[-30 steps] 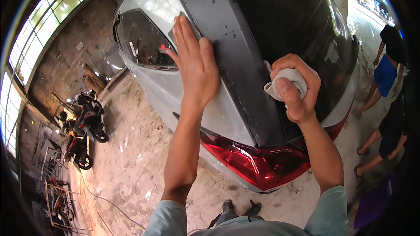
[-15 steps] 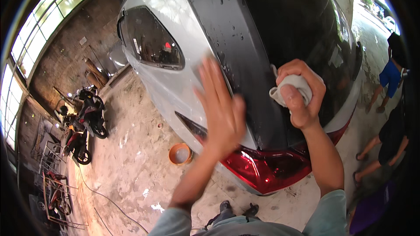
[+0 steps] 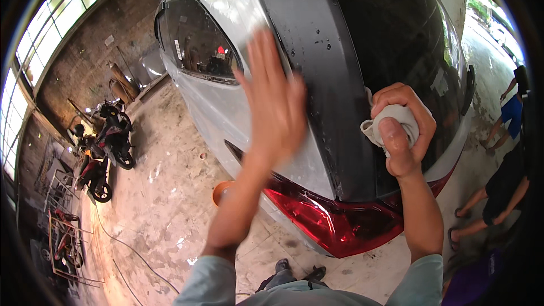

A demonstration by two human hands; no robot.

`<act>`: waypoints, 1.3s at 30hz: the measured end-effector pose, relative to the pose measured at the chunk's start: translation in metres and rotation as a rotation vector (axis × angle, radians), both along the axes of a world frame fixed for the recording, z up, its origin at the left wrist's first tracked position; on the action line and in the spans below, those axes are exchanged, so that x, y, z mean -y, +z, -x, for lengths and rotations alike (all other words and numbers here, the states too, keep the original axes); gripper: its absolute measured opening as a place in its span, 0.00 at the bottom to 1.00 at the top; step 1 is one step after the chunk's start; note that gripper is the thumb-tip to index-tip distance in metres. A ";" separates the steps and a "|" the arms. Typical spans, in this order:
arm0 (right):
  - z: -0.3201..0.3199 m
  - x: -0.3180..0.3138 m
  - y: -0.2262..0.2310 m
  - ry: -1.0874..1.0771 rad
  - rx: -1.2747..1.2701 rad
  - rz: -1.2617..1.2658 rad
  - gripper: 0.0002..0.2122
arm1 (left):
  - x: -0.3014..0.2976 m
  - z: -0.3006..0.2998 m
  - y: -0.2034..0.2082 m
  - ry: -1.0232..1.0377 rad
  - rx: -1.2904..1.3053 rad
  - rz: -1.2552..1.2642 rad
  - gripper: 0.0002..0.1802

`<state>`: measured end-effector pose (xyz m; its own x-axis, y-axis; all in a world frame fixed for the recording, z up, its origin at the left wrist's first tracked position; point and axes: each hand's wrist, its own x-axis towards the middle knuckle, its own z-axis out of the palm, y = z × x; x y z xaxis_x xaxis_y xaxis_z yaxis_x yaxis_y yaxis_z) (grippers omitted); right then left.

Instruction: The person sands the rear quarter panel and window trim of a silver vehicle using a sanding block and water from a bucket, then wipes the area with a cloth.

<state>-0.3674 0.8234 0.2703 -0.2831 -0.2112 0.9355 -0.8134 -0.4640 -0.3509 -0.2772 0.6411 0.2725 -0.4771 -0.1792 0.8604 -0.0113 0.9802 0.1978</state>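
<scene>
A silver car [image 3: 221, 107] fills the middle of the view, its rear corner toward me, with a dark grey panel [image 3: 317, 85] beaded with water drops. My left hand [image 3: 275, 96], somewhat blurred, lies flat with fingers stretched over the silver bodywork, beside the grey panel's edge. In my right hand [image 3: 405, 130] is a bunched-up white cloth [image 3: 405, 114], gripped between thumb and curled fingers, in front of the dark rear window [image 3: 402, 34]. Below both hands is the red tail light [image 3: 334, 224]. Whether either palm touches the car I cannot tell.
An orange bucket [image 3: 221, 192] stands on the concrete floor left of the car, partly behind my left forearm. Motorcycles [image 3: 113, 136] and a metal frame [image 3: 56, 238] line the left side. People [image 3: 493, 187] are at the right edge. A thin hose or cable [image 3: 136, 255] crosses the floor.
My left hand has slid up and slightly left along the silver bodywork. My right hand, still around the cloth, appears a little further right and lower. The whole view has shifted slightly.
</scene>
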 end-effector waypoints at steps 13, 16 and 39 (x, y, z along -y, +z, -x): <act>-0.004 0.009 -0.004 0.018 0.048 0.020 0.13 | 0.066 0.031 0.085 0.024 -0.011 -0.024 0.34; -0.001 0.007 -0.008 -0.008 0.083 0.020 0.12 | 0.055 0.033 0.062 -0.003 -0.035 0.011 0.34; -0.003 -0.004 -0.007 -0.046 0.118 -0.089 0.19 | 0.133 0.076 0.134 -0.139 0.003 0.118 0.39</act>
